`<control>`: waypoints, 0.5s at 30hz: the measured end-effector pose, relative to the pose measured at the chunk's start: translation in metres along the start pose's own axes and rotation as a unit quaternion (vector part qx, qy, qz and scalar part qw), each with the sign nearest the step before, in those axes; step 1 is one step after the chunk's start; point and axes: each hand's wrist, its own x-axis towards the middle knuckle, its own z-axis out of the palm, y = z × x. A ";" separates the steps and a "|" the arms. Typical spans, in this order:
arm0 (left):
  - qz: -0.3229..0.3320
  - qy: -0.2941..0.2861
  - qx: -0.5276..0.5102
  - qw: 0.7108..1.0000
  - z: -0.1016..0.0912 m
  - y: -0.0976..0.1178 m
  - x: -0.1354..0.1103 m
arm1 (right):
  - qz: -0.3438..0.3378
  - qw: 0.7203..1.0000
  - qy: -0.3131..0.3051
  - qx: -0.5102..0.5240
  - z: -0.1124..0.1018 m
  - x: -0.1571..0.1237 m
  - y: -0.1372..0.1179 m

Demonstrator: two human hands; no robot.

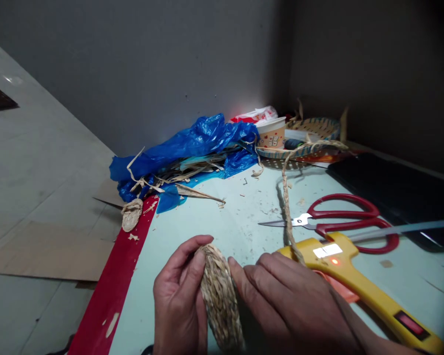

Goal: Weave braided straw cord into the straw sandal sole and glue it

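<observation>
A coiled disc of braided straw [220, 296] stands on edge between my two hands near the table's front. My left hand [179, 296] curls round its left face, thumb and fingers on the rim. My right hand [288, 301] presses flat against the right face, fingers together. A braided straw rope [286, 202] trails from the disc past my right hand toward the back. A yellow glue gun [358, 281] with a lit red light lies just right of my right hand.
Red-handled scissors [340, 222] lie behind the glue gun. A blue plastic bag [192, 148] with straw strips sits at the back, beside a paper cup [272, 132] and a woven tray [314, 129]. A small straw coil [131, 214] rests on the red table edge [111, 286].
</observation>
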 end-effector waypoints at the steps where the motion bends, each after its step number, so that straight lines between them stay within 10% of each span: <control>1: 0.001 -0.003 -0.002 1.000 0.000 -0.001 0.000 | 0.007 1.000 0.018 0.011 0.005 -0.002 -0.001; 15: 0.012 -0.001 -0.085 0.996 0.011 -0.007 -0.006 | -0.027 0.994 -0.085 0.061 -0.003 -0.004 0.001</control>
